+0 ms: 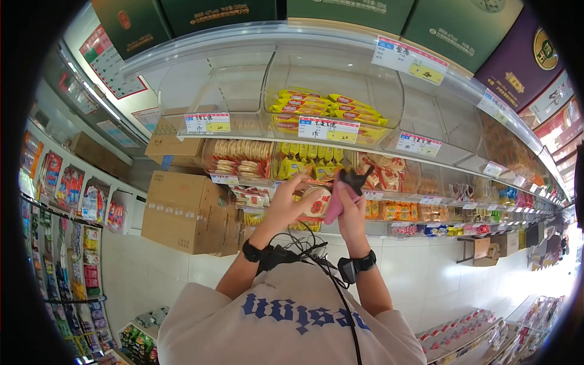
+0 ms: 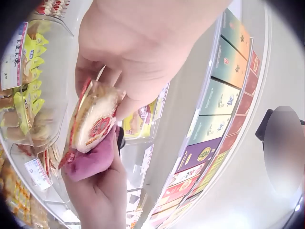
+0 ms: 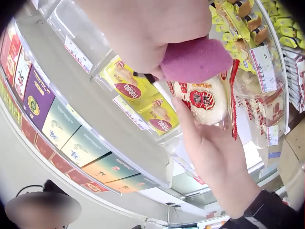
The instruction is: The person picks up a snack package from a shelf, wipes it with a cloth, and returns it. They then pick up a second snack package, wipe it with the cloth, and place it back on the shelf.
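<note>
A clear and red packet of round white crackers (image 1: 316,202) is between the two hands, in front of the snack shelf. My left hand (image 1: 291,204) pinches one side of the packet, its thumb along the front in the right wrist view. In my right hand (image 1: 351,213) is a pink cloth (image 1: 336,205), gripped and pressed against the packet's other end (image 2: 97,119). Beside the cloth a dark object (image 1: 359,179) sticks up past the right fingers; what it is I cannot tell.
Clear bins hold yellow wafer packs (image 1: 328,108), round crackers (image 1: 240,159) and other snacks, with price tags along the edges. Green boxes (image 1: 347,15) stand on top. Cardboard boxes (image 1: 176,210) are stacked at the left. Black cables (image 1: 310,252) hang before the shirt.
</note>
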`<state>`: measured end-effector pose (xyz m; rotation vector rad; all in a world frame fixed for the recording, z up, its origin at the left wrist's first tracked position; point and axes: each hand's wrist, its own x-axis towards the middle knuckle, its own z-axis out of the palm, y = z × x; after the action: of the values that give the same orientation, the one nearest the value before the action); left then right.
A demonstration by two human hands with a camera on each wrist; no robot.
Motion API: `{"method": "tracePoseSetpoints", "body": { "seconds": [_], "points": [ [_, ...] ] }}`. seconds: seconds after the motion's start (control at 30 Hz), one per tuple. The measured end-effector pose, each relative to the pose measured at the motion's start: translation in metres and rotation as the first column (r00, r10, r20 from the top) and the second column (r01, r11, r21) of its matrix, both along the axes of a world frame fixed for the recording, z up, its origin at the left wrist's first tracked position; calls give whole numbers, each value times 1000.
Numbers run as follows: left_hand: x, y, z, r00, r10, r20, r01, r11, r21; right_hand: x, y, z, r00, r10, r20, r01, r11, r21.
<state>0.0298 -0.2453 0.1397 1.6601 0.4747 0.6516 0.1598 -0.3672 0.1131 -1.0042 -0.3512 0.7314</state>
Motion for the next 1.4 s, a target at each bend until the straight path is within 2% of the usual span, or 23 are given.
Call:
{"method": "tracePoseSetpoints", "body": {
  "seconds": [0.07,0.2,0.3,0.4,0.47,0.53,0.57,0.63,0.67,0.73,0.83,0.87,0.97,1.0,1.07,1.1,1.17,1.27,1.4],
  "points": [
    [-2,2,0,999,22,46,-15,991,-130,0,1,16,979,-46,-200,62,995,74],
    [-2,13,-10,982,166,85,-158,983,-94,-3,0,18,982,-44,-182,40,999,-28],
    [1,13,-11,978,199,60,-192,976,-108,-20,1,20,988,104,-118,-113,991,-70],
    [1,7,4,981,196,12,-195,978,-72,-19,0,18,969,188,158,-156,969,-193],
    [0,7,6,983,183,-20,-183,982,-36,-16,-2,26,968,193,157,-156,962,-223],
    [3,3,-2,950,305,66,-312,938,150,-18,-5,36,965,175,193,-119,955,-271],
    [3,1,-5,926,358,117,-377,896,236,-16,-3,30,953,98,288,-21,965,-260],
    [-2,0,-4,960,270,71,-279,929,242,-12,4,20,883,-58,467,173,962,-209],
    [-3,-1,-3,974,223,48,-228,942,245,-10,4,17,822,-84,564,219,960,-176],
    [2,-12,4,984,152,93,-162,979,121,-13,7,27,669,-132,732,294,951,-97],
    [3,-10,4,995,46,91,-47,999,16,-25,-2,20,817,118,564,49,961,-272],
    [3,-8,2,997,8,79,-7,1000,-8,-27,-1,19,832,139,538,10,964,-265],
    [3,-15,-4,998,52,27,-50,998,-47,-33,6,16,860,145,489,-45,977,-210],
    [1,-13,1,1000,7,11,-7,999,-42,-34,9,13,868,137,478,-52,981,-187],
    [-2,-10,17,996,-81,-20,80,996,-35,-28,4,16,944,228,240,-190,967,-171],
    [-3,-10,20,997,-61,-35,61,998,-15,-20,6,14,934,211,289,-150,964,-221],
    [-6,-11,24,998,-12,-63,13,1000,22,-9,2,13,925,250,286,-170,946,-276],
    [-3,-5,9,988,91,125,-64,977,-203,-9,1,15,901,272,337,-184,944,-272],
    [-8,6,0,990,131,-45,-137,971,-197,-18,-2,24,902,248,355,-162,953,-254]
  ]
}}
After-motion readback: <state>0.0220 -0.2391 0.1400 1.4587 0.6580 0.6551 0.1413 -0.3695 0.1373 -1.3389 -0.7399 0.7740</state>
